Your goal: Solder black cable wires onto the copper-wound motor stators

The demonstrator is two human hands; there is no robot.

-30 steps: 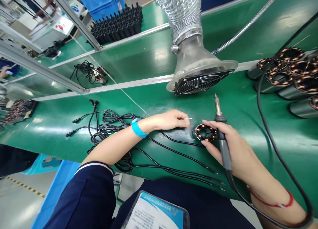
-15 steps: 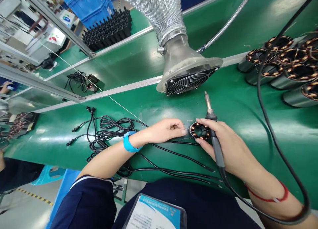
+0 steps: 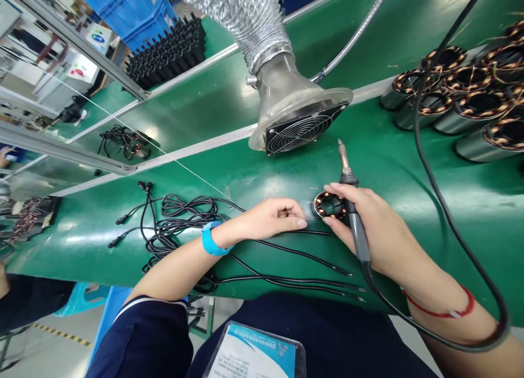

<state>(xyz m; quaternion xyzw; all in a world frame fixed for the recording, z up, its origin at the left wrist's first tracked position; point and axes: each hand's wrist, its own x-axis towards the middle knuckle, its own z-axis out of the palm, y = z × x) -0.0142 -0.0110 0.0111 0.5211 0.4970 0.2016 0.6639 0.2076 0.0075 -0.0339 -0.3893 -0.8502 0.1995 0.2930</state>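
Note:
My right hand (image 3: 376, 230) grips a ring-shaped motor stator (image 3: 317, 206) with copper windings between thumb and fingers. The same hand also holds a soldering iron (image 3: 358, 237), its metal tip pointing up and away from me. Fine wire ends stick out of the stator's left side. Just left of them is my left hand (image 3: 274, 218), its thumb and fingers closed in a pinch. A thin pale solder wire (image 3: 184, 166) slants down from the upper left to this hand, and a thin strand shows between its fingers. Black cables (image 3: 180, 225) lie under and beside my left forearm.
A fume extractor hood (image 3: 303, 110) with a grille hangs over the green bench (image 3: 254, 170). Several larger stators (image 3: 475, 137) stand at the right. The iron's cord (image 3: 434, 170) loops along the right side. Blue crates (image 3: 135, 17) and black parts (image 3: 167, 53) are at the back left.
The camera view has shifted slightly. My left hand sits slightly lower relative to the stator and a little apart from its wire ends. The right hand keeps its hold on stator and iron.

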